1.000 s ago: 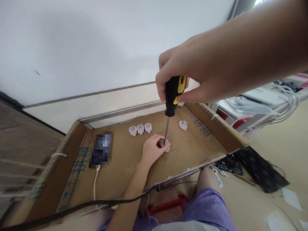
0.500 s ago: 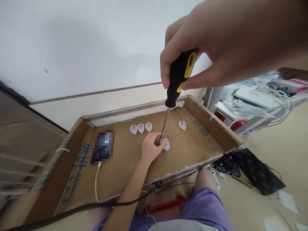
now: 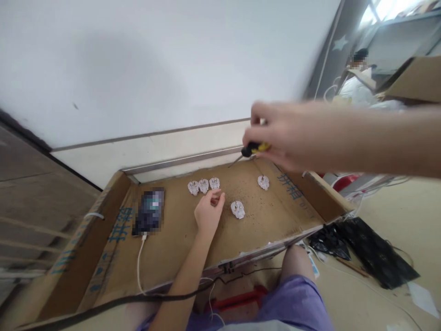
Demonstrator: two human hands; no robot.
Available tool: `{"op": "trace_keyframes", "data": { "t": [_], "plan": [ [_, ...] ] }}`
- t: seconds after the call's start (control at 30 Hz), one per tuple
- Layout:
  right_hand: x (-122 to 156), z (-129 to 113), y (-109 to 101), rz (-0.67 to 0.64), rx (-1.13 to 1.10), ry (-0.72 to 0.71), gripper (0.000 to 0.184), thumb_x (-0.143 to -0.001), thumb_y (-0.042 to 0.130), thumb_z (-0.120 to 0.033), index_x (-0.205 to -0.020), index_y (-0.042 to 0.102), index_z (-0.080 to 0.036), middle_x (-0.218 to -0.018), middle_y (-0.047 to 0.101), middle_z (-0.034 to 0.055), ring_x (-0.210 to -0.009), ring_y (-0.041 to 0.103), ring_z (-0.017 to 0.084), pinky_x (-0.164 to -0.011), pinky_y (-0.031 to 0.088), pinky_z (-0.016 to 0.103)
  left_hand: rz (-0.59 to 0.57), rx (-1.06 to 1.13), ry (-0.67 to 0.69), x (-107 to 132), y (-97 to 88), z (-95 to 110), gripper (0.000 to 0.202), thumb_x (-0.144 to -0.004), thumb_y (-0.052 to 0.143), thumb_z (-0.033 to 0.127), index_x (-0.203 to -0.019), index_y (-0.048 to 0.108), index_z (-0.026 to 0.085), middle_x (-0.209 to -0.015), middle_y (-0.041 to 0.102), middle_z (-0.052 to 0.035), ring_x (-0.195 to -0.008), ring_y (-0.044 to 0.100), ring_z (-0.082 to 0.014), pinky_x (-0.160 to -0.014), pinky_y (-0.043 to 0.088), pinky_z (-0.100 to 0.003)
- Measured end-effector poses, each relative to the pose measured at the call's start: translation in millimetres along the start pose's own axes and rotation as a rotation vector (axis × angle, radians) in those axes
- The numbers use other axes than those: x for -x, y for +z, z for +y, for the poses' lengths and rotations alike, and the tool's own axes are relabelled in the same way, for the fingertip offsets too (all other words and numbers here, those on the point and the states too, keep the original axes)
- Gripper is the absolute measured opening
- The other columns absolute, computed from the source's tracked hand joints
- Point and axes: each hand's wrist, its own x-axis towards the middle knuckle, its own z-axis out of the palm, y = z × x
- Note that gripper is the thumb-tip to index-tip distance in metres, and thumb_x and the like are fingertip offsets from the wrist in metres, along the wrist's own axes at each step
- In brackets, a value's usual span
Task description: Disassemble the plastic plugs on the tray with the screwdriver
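Right hand is up above the cardboard tray, fingers wrapped round the black-and-yellow screwdriver, its tip pointing left and clear of everything. On the tray floor the clear plastic plug lies alone near the middle; left hand rests just beside it, fingers loosely curled, pinching nothing that shows. A row of three clear plugs sits toward the tray's far wall, another plug toward its right wall. Looks like a pause between plugs; next calls for steadying one and seating the tip squarely.
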Motion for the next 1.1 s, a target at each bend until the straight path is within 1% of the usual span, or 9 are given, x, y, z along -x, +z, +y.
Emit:
{"op": "trace_keyframes", "data": {
  "t": [0.1,0.17,0.27,0.37,0.6,0.7,0.83,1.0,1.1],
  "plan": [
    [26.4,-0.9,45.4,-0.026,0.202,-0.215,0.034,-0.081,0.049,-0.008,-0.114,0.056,-0.014,-0.112,0.052,0.0106,-0.100,0.051,0.020,-0.083,0.044,0.037,-0.019,-0.019,0.009,-0.4,0.6,0.1,0.014,-0.079,0.057,0.034,-0.085,0.066,0.026,-0.066,0.066,0.0027,-0.061,0.060,-0.0144,-0.061,0.043,-0.025],
    [55.0,1.2,91.1,-0.014,0.299,-0.310,0.037,-0.080,0.044,-0.006,-0.114,0.055,-0.014,-0.108,0.053,0.0129,-0.087,0.054,0.018,-0.071,0.045,0.032,-0.033,-0.025,0.002,-0.8,0.5,0.1,0.013,-0.079,0.057,0.033,-0.085,0.066,0.026,-0.065,0.066,0.0033,-0.059,0.060,-0.0142,-0.059,0.043,-0.024],
    [95.4,4.9,152.1,0.013,0.248,-0.259,0.037,-0.073,0.052,-0.009,-0.109,0.056,-0.015,-0.094,0.055,0.0092,-0.076,0.053,0.017,-0.061,0.041,0.029,-0.040,-0.040,-0.019,-1.4,-0.1,1.0,0.013,-0.078,0.057,0.033,-0.086,0.066,0.027,-0.066,0.066,0.0036,-0.059,0.060,-0.0139,-0.059,0.042,-0.024],
    [114.0,9.0,184.4,-0.010,0.206,-0.188,0.035,-0.077,0.052,-0.019,-0.112,0.055,-0.018,-0.090,0.054,0.0073,-0.072,0.053,0.017,-0.059,0.040,0.029,-0.042,-0.027,-0.024,-1.5,-0.3,2.2,0.012,-0.078,0.057,0.032,-0.085,0.066,0.027,-0.065,0.065,0.0040,-0.059,0.060,-0.0135,-0.059,0.042,-0.024],
    [70.2,-2.1,174.7,-0.111,0.027,-0.075,0.038,-0.083,0.046,-0.025,-0.121,0.050,-0.018,-0.108,0.053,0.0126,-0.094,0.054,0.022,-0.075,0.041,0.035,0.027,0.139,-0.129,-2.5,-3.2,-2.0,0.018,-0.077,0.057,0.037,-0.085,0.066,0.024,-0.066,0.065,0.0025,-0.059,0.059,-0.0125,-0.061,0.045,-0.024],
    [37.4,-19.5,165.4,-0.174,-0.134,-0.097,0.039,-0.086,0.045,-0.035,-0.123,0.046,-0.022,-0.111,0.053,0.0068,-0.102,0.052,0.017,-0.087,0.042,0.031,0.081,0.223,-0.159,-3.9,-5.7,-5.1,0.022,-0.080,0.054,0.040,-0.084,0.065,0.021,-0.070,0.067,-0.0001,-0.063,0.060,-0.0135,-0.064,0.047,-0.025],
    [7.0,-32.8,175.7,-0.275,-0.279,-0.020,0.059,-0.076,0.060,-0.047,-0.123,0.045,-0.016,-0.116,0.050,0.0091,-0.097,0.055,0.017,-0.084,0.045,0.030,0.096,0.285,-0.147,-4.8,-6.5,-7.0,0.024,-0.082,0.052,0.040,-0.084,0.065,0.020,-0.072,0.067,-0.0010,-0.067,0.062,-0.0143,-0.066,0.047,-0.025],
    [-4.5,-25.8,191.6,-0.323,-0.377,0.095,0.037,-0.084,0.054,-0.037,-0.111,0.051,-0.011,-0.111,0.052,0.0082,-0.093,0.053,0.013,-0.084,0.048,0.033,-0.058,0.291,0.074,-1.4,-4.6,-5.6,0.018,-0.079,0.055,0.031,-0.091,0.063,0.020,-0.084,0.067,-0.0027,-0.078,0.061,-0.0154,-0.076,0.048,-0.028],
    [-11.3,-14.1,189.7,-0.283,-0.411,0.183,0.037,-0.086,0.052,-0.037,-0.112,0.051,-0.012,-0.111,0.052,0.0080,-0.097,0.053,0.014,-0.085,0.048,0.034,-0.227,0.163,0.264,2.3,-3.4,-3.7,0.039,-0.071,0.063,0.026,-0.109,0.058,0.022,-0.105,0.064,-0.0051,-0.098,0.057,-0.0203,-0.088,0.044,-0.035]
  ]
}}
